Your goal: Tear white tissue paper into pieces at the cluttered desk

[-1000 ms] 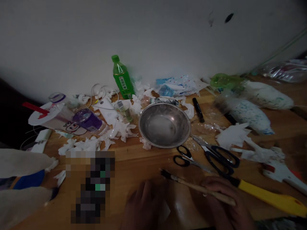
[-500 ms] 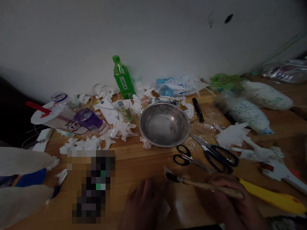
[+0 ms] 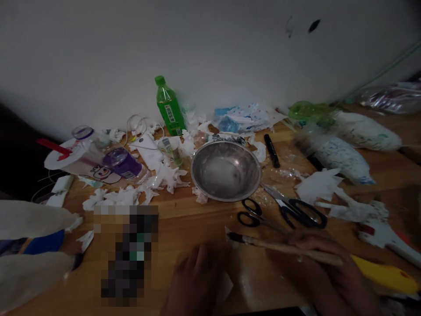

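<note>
Lower right, I see the right hand [image 3: 320, 240] gripping a brush [image 3: 279, 249]; lower centre, left hand [image 3: 194, 274], grip unclear to me.

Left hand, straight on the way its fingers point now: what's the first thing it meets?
Probably the white tissue scrap by the near-left rim of the metal bowl, then the bowl itself. How high the left hand sits above the table is hard to judge.
</note>
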`<state>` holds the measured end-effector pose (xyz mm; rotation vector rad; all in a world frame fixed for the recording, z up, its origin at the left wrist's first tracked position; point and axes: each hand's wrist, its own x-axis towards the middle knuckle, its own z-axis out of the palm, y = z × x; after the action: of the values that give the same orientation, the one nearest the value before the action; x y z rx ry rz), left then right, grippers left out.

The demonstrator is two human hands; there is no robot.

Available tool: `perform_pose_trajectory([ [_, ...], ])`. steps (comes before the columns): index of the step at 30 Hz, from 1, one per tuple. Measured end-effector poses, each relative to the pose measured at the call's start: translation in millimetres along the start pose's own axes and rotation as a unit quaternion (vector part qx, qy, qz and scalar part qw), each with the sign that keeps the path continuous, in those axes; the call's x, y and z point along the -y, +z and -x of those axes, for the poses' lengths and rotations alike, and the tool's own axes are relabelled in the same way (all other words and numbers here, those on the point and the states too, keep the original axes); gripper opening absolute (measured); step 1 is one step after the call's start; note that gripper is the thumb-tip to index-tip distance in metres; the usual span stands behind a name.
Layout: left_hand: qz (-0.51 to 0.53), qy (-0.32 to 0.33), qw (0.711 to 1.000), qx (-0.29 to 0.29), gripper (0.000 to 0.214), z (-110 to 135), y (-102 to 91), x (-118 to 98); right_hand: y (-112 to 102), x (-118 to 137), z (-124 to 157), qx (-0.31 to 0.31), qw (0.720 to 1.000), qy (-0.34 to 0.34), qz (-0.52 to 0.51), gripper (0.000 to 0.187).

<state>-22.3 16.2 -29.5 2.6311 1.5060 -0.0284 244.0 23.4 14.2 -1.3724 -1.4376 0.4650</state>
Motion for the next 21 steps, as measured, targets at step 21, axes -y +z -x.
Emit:
perform_pose_trajectory([
  [21,0.045,-0.026,0.993,0.105,0.071,-5,-12.3,-2,-17,3,-1,0.087,0.994,-0.047,0.046,0.006],
])
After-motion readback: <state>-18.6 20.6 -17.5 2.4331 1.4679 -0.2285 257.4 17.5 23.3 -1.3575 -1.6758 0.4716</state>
